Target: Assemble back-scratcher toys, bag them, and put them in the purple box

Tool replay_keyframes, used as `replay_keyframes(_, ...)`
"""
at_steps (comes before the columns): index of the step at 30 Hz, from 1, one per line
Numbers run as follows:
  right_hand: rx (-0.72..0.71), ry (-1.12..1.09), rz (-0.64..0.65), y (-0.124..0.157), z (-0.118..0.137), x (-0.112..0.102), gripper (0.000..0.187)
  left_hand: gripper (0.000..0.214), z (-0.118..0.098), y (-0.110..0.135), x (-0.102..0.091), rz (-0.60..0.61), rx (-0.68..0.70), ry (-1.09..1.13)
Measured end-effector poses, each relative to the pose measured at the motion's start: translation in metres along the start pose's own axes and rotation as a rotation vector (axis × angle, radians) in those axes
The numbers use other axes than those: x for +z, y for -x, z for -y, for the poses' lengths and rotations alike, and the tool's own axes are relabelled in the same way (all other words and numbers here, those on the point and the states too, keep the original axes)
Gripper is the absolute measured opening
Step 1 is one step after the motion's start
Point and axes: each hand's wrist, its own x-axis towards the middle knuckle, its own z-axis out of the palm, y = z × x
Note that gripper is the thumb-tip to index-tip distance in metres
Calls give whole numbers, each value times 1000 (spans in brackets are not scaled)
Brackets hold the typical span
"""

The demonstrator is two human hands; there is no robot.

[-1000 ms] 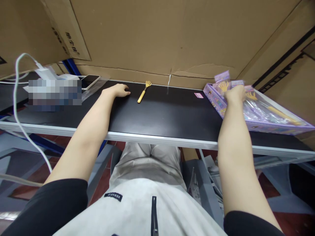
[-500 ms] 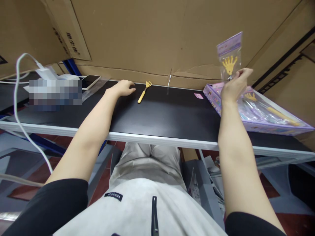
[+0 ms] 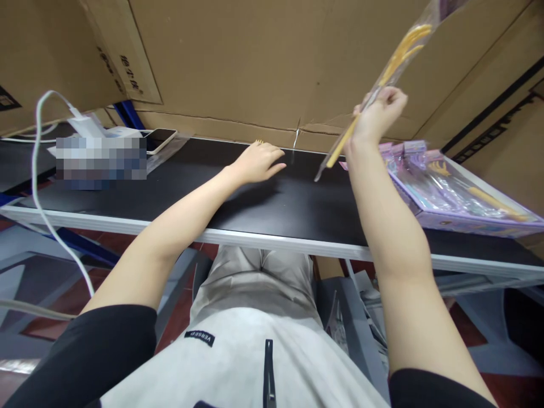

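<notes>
My right hand (image 3: 377, 116) is closed around a yellow hand-shaped back scratcher (image 3: 397, 59) in a clear bag, held tilted above the black tabletop (image 3: 289, 209). Its yellow handle points down and left, while the purple header of the bag runs past the top edge of the view. My left hand (image 3: 260, 162) hovers low over the middle of the table, fingers stretched out and thumb apart. Behind it, only the yellow prong tips of a loose back scratcher (image 3: 259, 141) show; my hand hides the rest.
On the right, a purple box (image 3: 476, 224) holds several bagged back scratchers. A small pink card (image 3: 343, 165) lies partly behind my right forearm. At the left are a phone (image 3: 161, 140), a white cable (image 3: 36, 153) and a blurred-out patch. Cardboard walls (image 3: 238, 62) close off the back.
My right hand has lifted the bagged back scratcher leftward from over the box and turned it aslant. My left hand has moved right, now covering most of the loose back scratcher.
</notes>
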Motion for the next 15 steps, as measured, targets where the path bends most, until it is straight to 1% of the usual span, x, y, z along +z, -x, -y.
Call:
replay_keyframes(3,99,-132,98,7,-1,14,31,53,-23,-2,4,-35,31,-10)
replay_keyframes(5,196,-260,120,10,-3,31,32,60,-31,-2,6,-73,36,-19)
replay_keyframes(6,253,-348,98,10,-4,41,34,63,-33,-2,7,-97,37,-24)
replay_keyframes(8,383,-562,-15,9,-6,59,38,66,-33,-1,10,-141,43,-32)
replay_keyframes(10,475,-696,-65,7,-11,73,37,62,-30,-1,14,-164,51,-25)
replay_keyframes(11,499,-725,-65,6,-14,77,37,57,-29,0,16,-166,54,-15)
replay_keyframes(13,513,-737,-54,5,-22,81,37,46,-27,0,20,-156,61,13)
replay_keyframes(15,516,-751,-59,5,-29,81,37,41,-28,0,24,-137,67,39)
